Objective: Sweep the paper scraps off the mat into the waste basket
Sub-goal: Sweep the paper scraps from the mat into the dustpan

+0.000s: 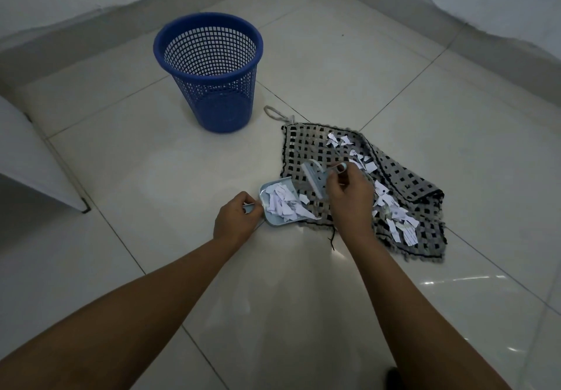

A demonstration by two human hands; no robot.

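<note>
- a person sweeps paper scraps (391, 207) off a checked mat (328, 146) into a small dustpan (283, 204) on a tiled floor (151, 162).
- the pan sits at the mat's near-left edge, mouth touching it, already heaped with scraps; more lie in a band along the mat's right half.
- the blue basket (209, 71) stands upright, well beyond the mat's far-left corner.
- left hand (236, 218) grips the pan's handle, wrist low, forearm reaching in from the left.
- right hand (349, 195) holds a small brush (312, 178) over the mat, fingers curled round it, bristles towards the pan.
- done well, this likely means short strokes towards the pan, its lip pressed flat; the mat may bunch, and an overfull pan may spill on the way to the basket.
</note>
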